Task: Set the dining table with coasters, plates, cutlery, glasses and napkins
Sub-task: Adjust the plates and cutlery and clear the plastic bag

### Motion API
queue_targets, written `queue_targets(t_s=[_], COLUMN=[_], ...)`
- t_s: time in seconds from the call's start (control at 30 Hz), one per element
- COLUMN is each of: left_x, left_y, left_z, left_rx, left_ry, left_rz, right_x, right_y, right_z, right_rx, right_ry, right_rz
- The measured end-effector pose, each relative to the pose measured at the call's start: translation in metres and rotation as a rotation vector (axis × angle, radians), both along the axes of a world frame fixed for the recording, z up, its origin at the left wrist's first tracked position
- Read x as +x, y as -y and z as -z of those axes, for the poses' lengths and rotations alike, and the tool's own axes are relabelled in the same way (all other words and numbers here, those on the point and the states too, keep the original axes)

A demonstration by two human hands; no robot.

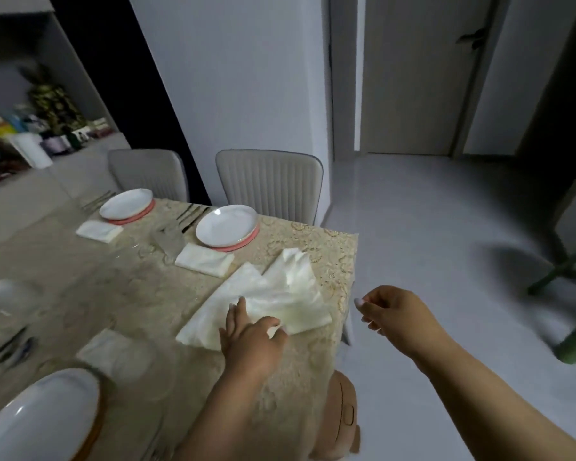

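Napkins (273, 294) lie loose and unfolded on the table (330, 247), under the left hand (250, 331).
Left fingers spread flat, thumb pressing the paper; right hand (389, 311) hovers beyond the table edge, loosely curled, holding nothing. Just past the left fingertips sits a plate (226, 225).

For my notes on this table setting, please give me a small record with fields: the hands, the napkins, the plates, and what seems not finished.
left hand: lies on the loose napkins, fingers spread
right hand: in the air past the table edge, holds nothing, fingers loosely curled
loose napkins: unfolded pile near the table corner
folded napkins: one beside the far right plate, one beside the far left plate
not finished: loose napkins not yet folded
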State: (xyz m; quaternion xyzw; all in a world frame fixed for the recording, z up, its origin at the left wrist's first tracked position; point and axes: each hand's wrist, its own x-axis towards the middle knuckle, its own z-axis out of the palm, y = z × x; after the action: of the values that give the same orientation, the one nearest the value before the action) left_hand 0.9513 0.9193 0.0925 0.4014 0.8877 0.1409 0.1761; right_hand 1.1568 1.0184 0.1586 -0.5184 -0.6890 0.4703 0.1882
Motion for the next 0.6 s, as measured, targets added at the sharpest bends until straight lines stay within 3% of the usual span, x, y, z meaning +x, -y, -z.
queue_targets(t_s=[0.1, 0.23, 0.3, 0.37, 0.47, 0.6], left_x=[-0.031, -0.056, -0.066, -0.074, -0.085, -0.093], left_y=[-0.04, -0.066, -0.069, -0.069, -0.067, -0.07], left_z=[0.017, 0.035, 0.036, 0.034, 0.03, 0.009], left_rx=[-0.127, -0.349, -0.35, -0.245, 0.093, 0.374], left_ry=[-0.076, -0.2, -0.185, -0.116, 0.029, 0.027], left_rz=[0.035, 0.24, 0.255, 0.223, 0.059, -0.195], right_x=[-0.028, -0.064, -0.083, -0.102, -0.131, -0.17], right_y=[-0.042, -0.084, -0.101, -0.114, -0.129, -0.149], right_z=[-0.003, -0.001, 0.003, 0.007, 0.012, 0.028], right_rx=[0.02, 0.022, -0.001, -0.033, -0.083, -0.007], right_ry=[0.001, -0.003, -0.004, -0.011, -0.036, -0.046], right_rz=[-0.051, -0.103, -0.149, -0.191, -0.286, -0.592])
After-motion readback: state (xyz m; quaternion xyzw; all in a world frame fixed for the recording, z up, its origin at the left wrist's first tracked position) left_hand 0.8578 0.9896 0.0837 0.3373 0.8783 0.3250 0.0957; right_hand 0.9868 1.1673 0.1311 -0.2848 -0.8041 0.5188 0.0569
